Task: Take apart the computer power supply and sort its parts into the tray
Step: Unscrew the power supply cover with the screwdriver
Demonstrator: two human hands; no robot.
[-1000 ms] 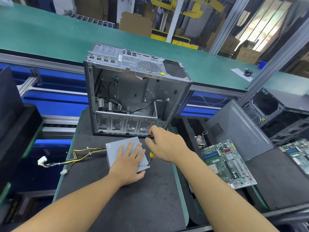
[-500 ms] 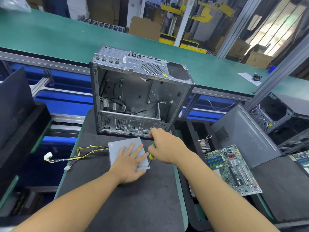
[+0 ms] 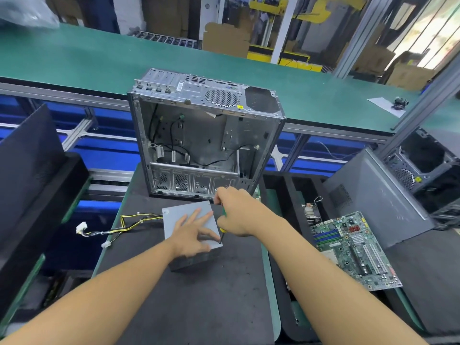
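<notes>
A grey metal power supply [image 3: 174,215] lies flat on the black mat [image 3: 199,300], with its yellow and black cable bundle [image 3: 119,226] trailing left. My left hand [image 3: 191,236] presses flat on its top with fingers spread. My right hand [image 3: 236,211] grips a green and yellow screwdriver [image 3: 222,231], its tip down at the near right corner of the power supply's top. A black foam tray [image 3: 286,195] stands to the right of the mat.
An empty open computer case [image 3: 204,135] stands upright just behind the power supply. A green motherboard [image 3: 353,247] lies at the right, with a grey case panel [image 3: 373,195] leaning behind it. A green conveyor belt [image 3: 99,61] runs across the back.
My right hand has drawn the screwdriver tip in to the near right corner of the power supply's top. My left hand stays pressed on it.
</notes>
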